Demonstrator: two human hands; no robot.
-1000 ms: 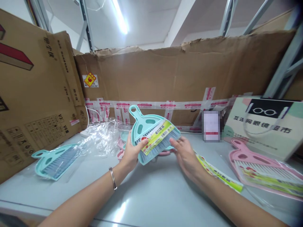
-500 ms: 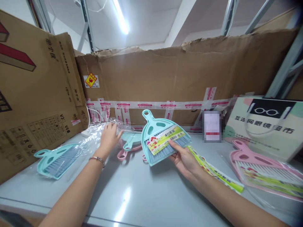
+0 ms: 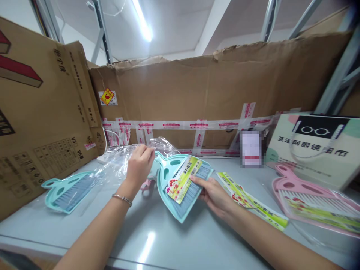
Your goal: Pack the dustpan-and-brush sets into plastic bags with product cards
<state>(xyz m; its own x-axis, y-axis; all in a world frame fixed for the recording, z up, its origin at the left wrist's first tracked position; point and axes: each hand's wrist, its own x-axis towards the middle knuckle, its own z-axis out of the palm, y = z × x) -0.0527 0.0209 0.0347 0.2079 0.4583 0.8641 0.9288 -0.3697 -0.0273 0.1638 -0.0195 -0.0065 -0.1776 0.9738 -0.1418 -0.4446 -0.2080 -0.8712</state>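
Note:
My right hand [image 3: 212,194] grips a teal mini dustpan with a brush and a yellow-green label card [image 3: 180,180], held low over the grey table [image 3: 174,240] with its handle pointing up-left. My left hand [image 3: 139,165] is closed in a pinch on a clear plastic bag [image 3: 123,159], lifting it just left of the dustpan's handle. A pink dustpan piece [image 3: 146,184] lies partly hidden behind my left hand.
Another teal dustpan set [image 3: 69,189] lies at the left. A pink bagged set [image 3: 312,204] sits at the right, loose label cards [image 3: 247,200] beside my right arm. Cardboard walls [image 3: 197,93] enclose the back and left; a printed paper bag [image 3: 315,148] leans at the right.
My right hand lowered and tilted the teal dustpan set toward the table. My left hand left the dustpan a second ago, reached the plastic bag and now lifts it toward the handle.

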